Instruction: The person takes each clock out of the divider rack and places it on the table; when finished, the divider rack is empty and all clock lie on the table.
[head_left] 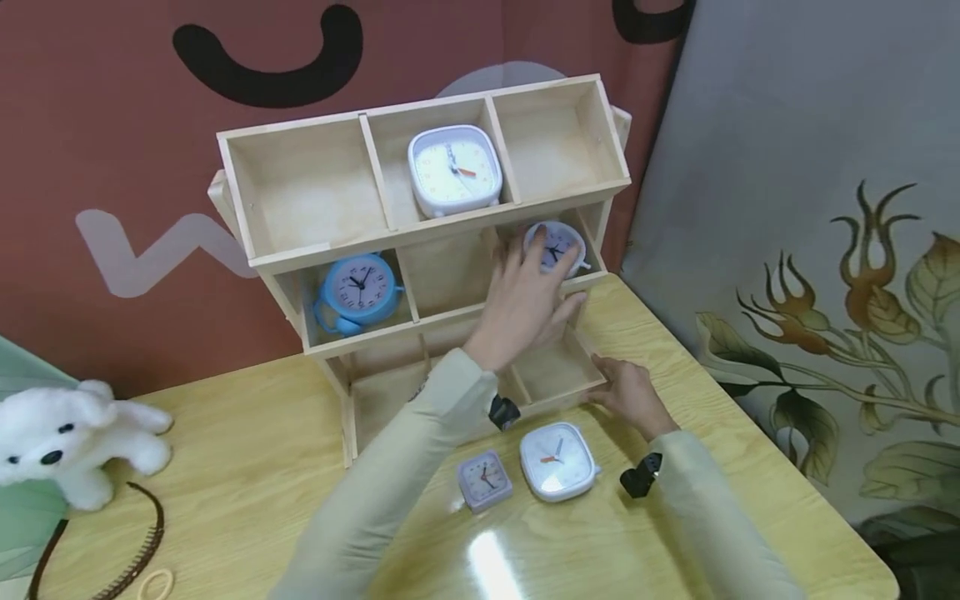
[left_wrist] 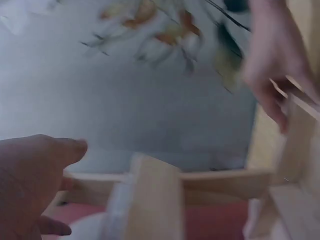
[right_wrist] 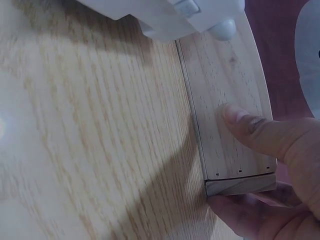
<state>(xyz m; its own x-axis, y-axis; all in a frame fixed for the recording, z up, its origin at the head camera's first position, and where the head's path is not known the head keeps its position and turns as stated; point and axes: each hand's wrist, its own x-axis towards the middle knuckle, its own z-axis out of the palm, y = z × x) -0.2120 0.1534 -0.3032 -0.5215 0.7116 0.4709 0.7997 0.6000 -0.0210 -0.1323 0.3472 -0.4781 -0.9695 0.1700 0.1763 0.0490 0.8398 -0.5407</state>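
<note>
Sleeves (head_left: 382, 475) | white clock (head_left: 556, 242) beneath left hand (head_left: 522, 302) | shelf corner (right_wrist: 230, 160) in right hand (head_left: 632, 393)

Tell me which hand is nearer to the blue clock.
Left. The left hand is right of the blue clock, fingers over a pale clock in the same row; the right hand is farther right and lower, gripping the wooden shelf.

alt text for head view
A person's left hand reaches over a round clock in the middle tier of a wooden shelf; the right hand grips its lower corner. A white clock and a lavender clock lie on the table.
</note>
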